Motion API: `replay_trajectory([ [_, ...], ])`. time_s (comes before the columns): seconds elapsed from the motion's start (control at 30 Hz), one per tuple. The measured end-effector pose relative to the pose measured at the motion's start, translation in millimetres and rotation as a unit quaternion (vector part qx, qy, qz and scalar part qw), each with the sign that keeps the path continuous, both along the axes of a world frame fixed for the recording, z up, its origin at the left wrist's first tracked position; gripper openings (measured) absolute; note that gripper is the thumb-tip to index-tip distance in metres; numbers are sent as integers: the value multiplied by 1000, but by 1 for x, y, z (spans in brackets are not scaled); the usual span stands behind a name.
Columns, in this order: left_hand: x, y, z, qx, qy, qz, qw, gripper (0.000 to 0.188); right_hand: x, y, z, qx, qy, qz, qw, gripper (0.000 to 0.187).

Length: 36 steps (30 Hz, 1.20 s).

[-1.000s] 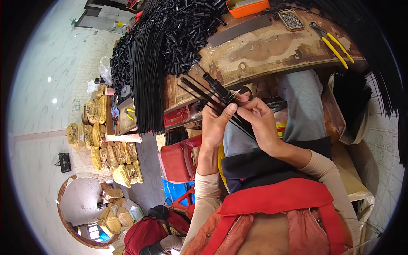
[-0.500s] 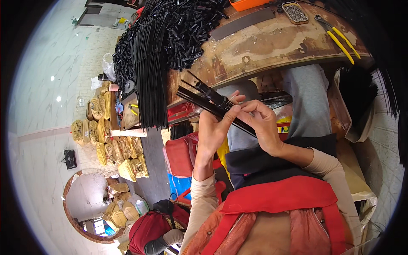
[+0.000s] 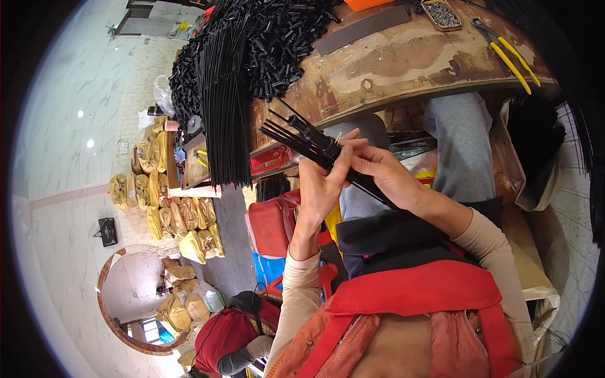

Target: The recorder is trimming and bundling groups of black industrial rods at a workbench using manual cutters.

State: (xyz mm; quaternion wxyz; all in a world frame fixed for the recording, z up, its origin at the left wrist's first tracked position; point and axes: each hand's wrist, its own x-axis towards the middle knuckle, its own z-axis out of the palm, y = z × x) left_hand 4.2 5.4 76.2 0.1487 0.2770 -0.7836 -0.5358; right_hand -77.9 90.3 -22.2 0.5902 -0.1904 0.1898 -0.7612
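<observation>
My left hand (image 3: 320,189) is closed around a bundle of thin black rods (image 3: 291,144), tilted across my lap below the bench edge. Along the bundle's upper side lies a thicker black tube (image 3: 309,134), its upper end pointing to the far left. My right hand (image 3: 394,178) has its thumb and fingers pinched together beside my left thumb, near the tube's lower end. A tiny pale sliver sticks up by the fingertips. What the right fingers pinch is hidden. The rods' lower ends pass beneath my right hand.
On the wooden bench (image 3: 372,69) lie a heap of short black tubes (image 3: 271,50), long black rods (image 3: 227,120) hanging over its edge, a flat dark bar (image 3: 362,30), a tray of small metal bits (image 3: 442,15) and yellow-handled pliers (image 3: 509,60). Another person (image 3: 230,340) is at lower left.
My right fingers have straightened from a curled pose and press closer to my left thumb. The rod bundle remains in my left hand. The whole view has shifted slightly.
</observation>
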Motion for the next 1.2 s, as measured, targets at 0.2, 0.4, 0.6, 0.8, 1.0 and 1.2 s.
replay_trajectory([
  [0.2,-17,-27,-12,44,-5,-40,998,24,-7,-14,-4,45,-4,-48,998,29],
  [0.4,-29,-56,-29,50,-18,-77,996,30,-21,-33,-17,87,-20,-40,995,28],
  [0.6,-30,-56,-31,49,16,-92,994,29,-21,-31,-17,77,-6,-56,995,30],
  [0.8,-33,-52,-32,42,23,-105,993,28,-22,-18,-20,74,31,-83,993,29],
  [1.0,-15,-37,-34,105,79,-75,989,25,-43,69,-1,187,514,-106,830,30],
  [1.2,-21,8,-52,286,253,-49,923,35,-197,115,50,305,823,-380,292,35],
])
